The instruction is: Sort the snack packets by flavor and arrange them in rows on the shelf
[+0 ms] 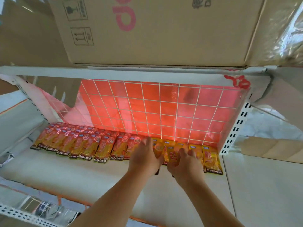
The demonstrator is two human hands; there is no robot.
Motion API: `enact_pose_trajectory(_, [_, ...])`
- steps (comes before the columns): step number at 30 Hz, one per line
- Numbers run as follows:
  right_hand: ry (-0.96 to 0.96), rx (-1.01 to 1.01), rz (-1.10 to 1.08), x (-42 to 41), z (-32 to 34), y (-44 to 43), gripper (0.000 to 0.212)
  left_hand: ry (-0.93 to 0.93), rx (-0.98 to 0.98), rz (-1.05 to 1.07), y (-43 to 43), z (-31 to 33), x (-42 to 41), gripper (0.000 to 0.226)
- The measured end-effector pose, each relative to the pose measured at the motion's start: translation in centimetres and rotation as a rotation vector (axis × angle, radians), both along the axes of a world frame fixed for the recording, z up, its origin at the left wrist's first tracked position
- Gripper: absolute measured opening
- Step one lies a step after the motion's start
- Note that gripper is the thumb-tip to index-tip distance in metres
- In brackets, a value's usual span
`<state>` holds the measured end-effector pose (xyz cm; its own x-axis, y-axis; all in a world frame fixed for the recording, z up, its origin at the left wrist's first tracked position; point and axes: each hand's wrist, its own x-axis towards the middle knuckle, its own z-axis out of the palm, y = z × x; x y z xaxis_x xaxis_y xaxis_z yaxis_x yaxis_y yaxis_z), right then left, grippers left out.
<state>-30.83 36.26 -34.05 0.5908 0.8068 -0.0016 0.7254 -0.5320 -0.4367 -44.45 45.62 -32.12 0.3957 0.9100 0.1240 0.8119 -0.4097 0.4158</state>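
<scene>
A row of red snack packets [85,143] lies along the back of the white shelf [68,174], from the left to the middle. Yellow packets [211,158] continue the row to the right, up to the shelf's right upright. My left hand [144,156] lies flat over the spot where the red and yellow packets meet, fingers spread. Just beside it, my right hand [185,163] grips a yellow packet [172,157] by its lower part. Both hands hide several packets beneath them.
A white wire grid [157,112] backed by red film closes the rear of the shelf. A large cardboard box [155,30] sits on the shelf above. Perforated uprights [236,128] stand at the right, and more cardboard [270,149] lies beyond them.
</scene>
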Motion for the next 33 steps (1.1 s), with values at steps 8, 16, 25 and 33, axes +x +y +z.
enact_pose_trajectory(8, [0.034,-0.024,-0.125,-1.0,-1.5,3.0,0.056,0.113,-0.103,-0.087,4.6,-2.5,1.6,0.059])
enact_pose_trajectory(16, [-0.038,0.001,-0.212,-2.6,-2.7,5.1,0.054,0.180,-0.111,-0.199,7.5,-3.8,1.8,0.063])
enact_pose_trajectory(25, [-0.052,-0.007,-0.223,-2.9,-3.3,5.5,0.057,0.146,-0.123,-0.205,7.8,-4.2,1.8,0.058])
enact_pose_trajectory(33, [-0.052,-0.053,-0.177,-2.8,-3.2,5.2,0.049,0.152,-0.111,-0.217,7.6,-4.1,1.4,0.060])
